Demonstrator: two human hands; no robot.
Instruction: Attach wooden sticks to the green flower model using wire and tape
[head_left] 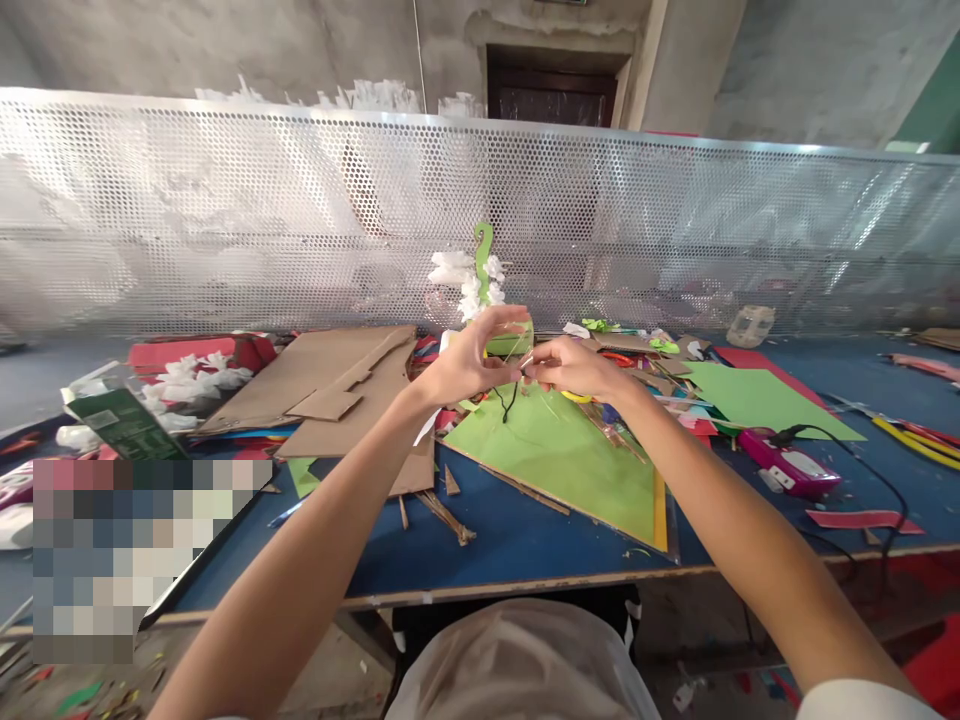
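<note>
My left hand [472,355] is raised above the table, its thumb and fingers curled in a pinch. Against it, fingertip to fingertip, my right hand [574,367] pinches too. A thin black cord [509,400] hangs in a loop from where the two hands meet; fine shiny strands show around the fingers. Below lies a green sheet [562,460] with a yellow edge in a clear sleeve. Just behind my hands stands a green curved cutout [484,250] with white crumpled paper tufts [470,295] along it. My left hand partly hides its green base.
Brown cardboard pieces [352,385] lie to the left, near a green box [124,420]. On the right are a light-green sheet [765,395], a magenta device [791,465] with a black cable, and yellow-handled pliers [915,440]. A perforated metal screen [300,220] closes the back.
</note>
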